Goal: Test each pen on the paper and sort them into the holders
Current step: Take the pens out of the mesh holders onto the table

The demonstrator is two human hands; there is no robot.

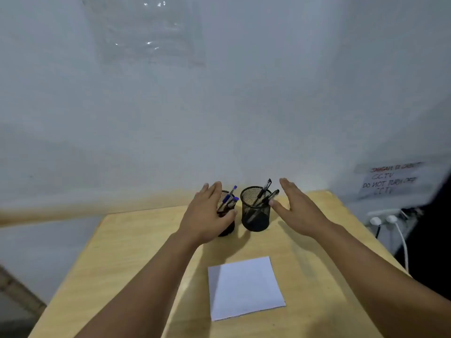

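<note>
Both hands are spread and empty. The left hand [207,213] cups the left holder [228,213] with the blue pens [229,198]. The right hand [296,208] hovers just right of the right holder [255,208], whose black pens [264,196] lean up toward it.

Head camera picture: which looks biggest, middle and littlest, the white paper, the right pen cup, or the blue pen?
1. White paper, biggest, though it lies nearest the camera, which helps.
2. Right pen cup, the black mesh one standing farther back.
3. Blue pen, littlest; only its top part shows, poking out of the left cup.
</note>
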